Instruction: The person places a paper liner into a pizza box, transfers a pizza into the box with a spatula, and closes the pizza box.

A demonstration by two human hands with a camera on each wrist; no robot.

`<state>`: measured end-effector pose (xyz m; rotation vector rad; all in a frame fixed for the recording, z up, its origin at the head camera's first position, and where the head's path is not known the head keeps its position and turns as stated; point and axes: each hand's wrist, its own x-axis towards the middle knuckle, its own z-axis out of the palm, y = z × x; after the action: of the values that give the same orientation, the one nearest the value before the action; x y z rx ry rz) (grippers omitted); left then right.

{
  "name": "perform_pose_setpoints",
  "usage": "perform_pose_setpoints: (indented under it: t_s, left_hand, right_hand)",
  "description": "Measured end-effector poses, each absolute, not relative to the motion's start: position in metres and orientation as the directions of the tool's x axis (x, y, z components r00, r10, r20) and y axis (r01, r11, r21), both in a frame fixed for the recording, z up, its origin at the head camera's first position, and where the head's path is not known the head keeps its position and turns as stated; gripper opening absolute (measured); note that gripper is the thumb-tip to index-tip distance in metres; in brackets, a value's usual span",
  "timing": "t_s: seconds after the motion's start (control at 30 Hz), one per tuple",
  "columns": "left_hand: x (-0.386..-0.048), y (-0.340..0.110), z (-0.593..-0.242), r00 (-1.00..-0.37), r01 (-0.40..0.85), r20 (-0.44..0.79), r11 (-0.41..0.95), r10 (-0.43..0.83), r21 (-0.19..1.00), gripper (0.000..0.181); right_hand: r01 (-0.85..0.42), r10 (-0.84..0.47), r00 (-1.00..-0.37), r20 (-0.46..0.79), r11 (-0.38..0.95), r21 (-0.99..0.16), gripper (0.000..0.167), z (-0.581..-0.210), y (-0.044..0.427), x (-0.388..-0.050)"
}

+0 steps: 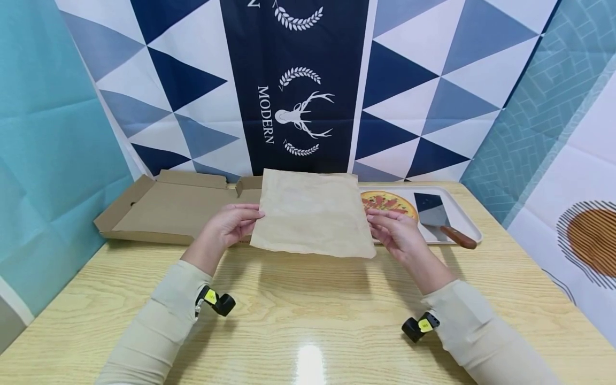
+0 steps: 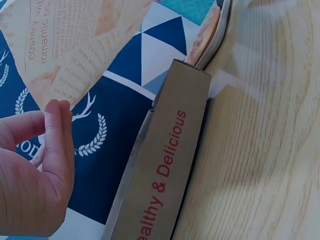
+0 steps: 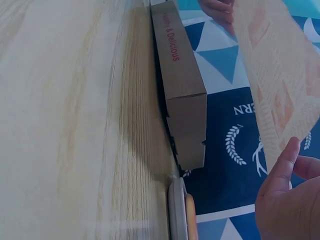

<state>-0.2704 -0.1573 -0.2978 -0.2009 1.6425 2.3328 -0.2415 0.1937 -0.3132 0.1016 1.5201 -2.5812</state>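
Square tan paper sheet point(image 1: 310, 214) pinched at both sides

Head: the left hand point(image 1: 236, 222) and right hand point(image 1: 395, 231), fingers nearly closed, pinch its opposite edges above the pale wood-grain tabletop point(image 1: 308, 315). The sheet looks light, floppy and easily torn, so gentle edge holds should suit it.

Left wrist: that hand nips an edge of the printed face.

Right wrist: the other hand's pinch matches.

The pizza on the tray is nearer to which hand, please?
The right hand, overlapping the pizza in the head view; the left hand, across the paper, overlaps the cardboard box.
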Motion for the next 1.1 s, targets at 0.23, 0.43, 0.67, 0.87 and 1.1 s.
perform_pose_setpoints:
  t_s: [0.23,0.43,0.67,0.87,1.1]
  left_hand:
    - [-0.273,-0.167,-0.299,-0.947,-0.32,-0.292,-0.3,0.134,0.899,0.028]
    - [-0.273,-0.176,-0.301,-0.946,-0.324,-0.302,-0.289,0.118,0.901,0.027]
    - [-0.274,-0.187,-0.304,-0.948,-0.317,-0.292,-0.305,0.126,0.898,0.019]
    - [-0.275,-0.195,-0.303,-0.946,-0.323,-0.295,-0.328,0.134,0.888,0.019]
    - [-0.275,-0.203,-0.301,-0.944,-0.329,-0.295,-0.352,0.148,0.876,0.024]
  right_hand:
    - [0.173,-0.1,-0.985,-0.142,-0.481,-0.859,0.019,-0.316,0.193,-0.245]
    - [0.172,-0.088,-0.985,-0.148,-0.444,-0.879,0.024,-0.319,0.191,-0.248]
    - [0.169,-0.118,-0.984,-0.136,-0.343,-0.924,0.022,-0.324,0.187,-0.253]
    - [0.198,-0.139,-0.977,-0.163,-0.287,-0.937,0.012,-0.325,0.182,-0.259]
    - [0.226,-0.163,-0.967,-0.194,-0.21,-0.951,0.04,-0.327,0.176,-0.265]
